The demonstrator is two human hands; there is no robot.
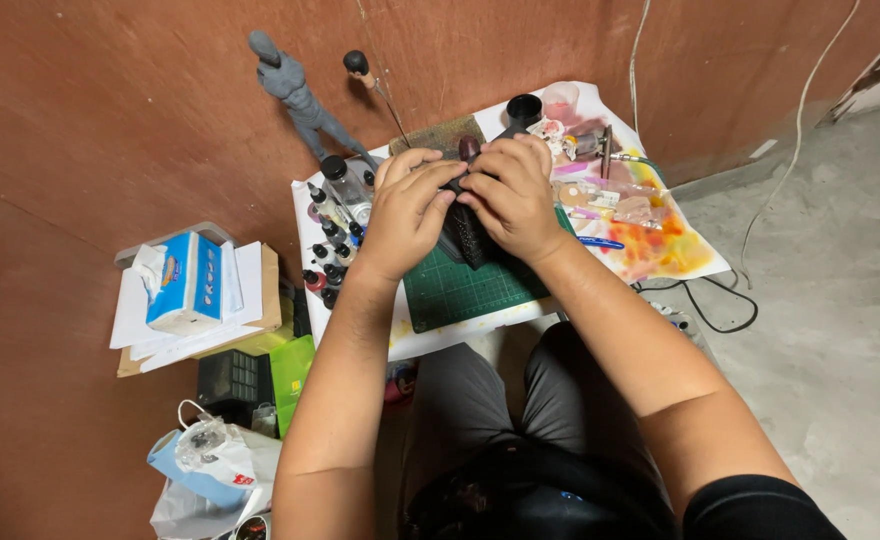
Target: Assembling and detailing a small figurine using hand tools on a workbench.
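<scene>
My left hand (pixel 407 210) and my right hand (pixel 513 196) meet over a small work table (pixel 420 338), both gripping a dark, textured model figure (pixel 467 236) held above a green cutting mat (pixel 460 290). Its dark reddish rounded top (pixel 469 148) shows between my fingertips. Most of the figure is hidden by my fingers.
Several small paint bottles (pixel 332 240) stand left of the mat. A paint-stained sheet (pixel 660 240) with an airbrush (pixel 607 152) and a blue pen (pixel 600 242) lies to the right. A grey figurine (pixel 295 92) stands behind. A blue tissue box (pixel 186 280) rests on papers at left.
</scene>
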